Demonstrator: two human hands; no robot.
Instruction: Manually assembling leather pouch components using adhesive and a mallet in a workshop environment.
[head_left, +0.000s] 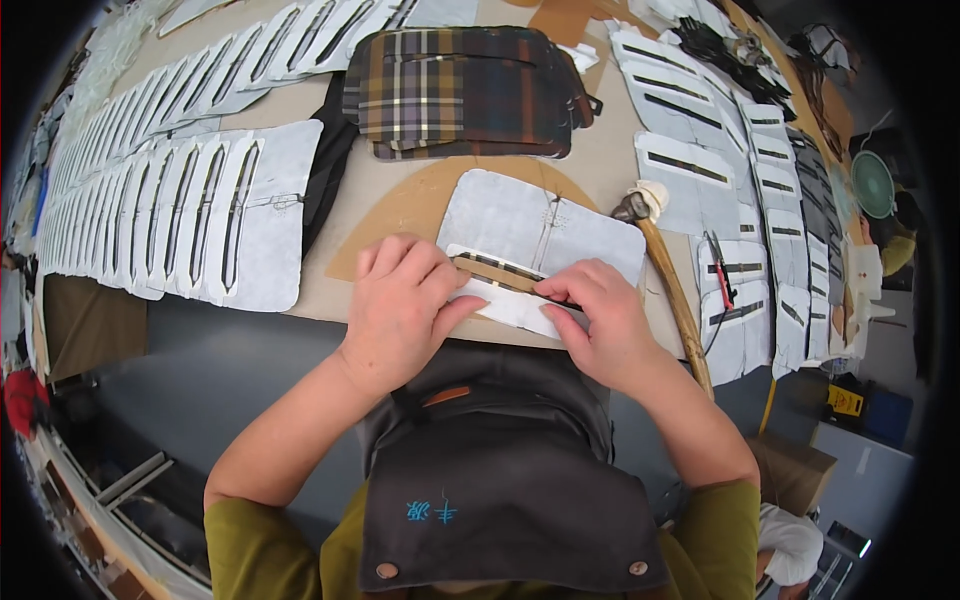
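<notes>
A pale grey fabric panel [600, 240] with rounded corners lies at the table's front edge, drawn lines on its face. Along its near side runs a long slot with plaid fabric [500, 270] showing, bordered by white backing. My left hand [400, 310] is closed over the slot's left end, fingers curled and thumb pointing right along the white backing. At the right end my right hand [600, 315] pinches the slot's edge between thumb and fingers. Part of the near edge is hidden under my hands.
A tan board [390, 220] lies partly under the panel. Beyond it sits a plaid bag [460, 90]. Rows of slotted grey panels [265, 215] overlap at left, more panels [685, 180] at right. A wooden-handled hammer [675, 290] and red-handled snips [722, 280] lie right of my hand.
</notes>
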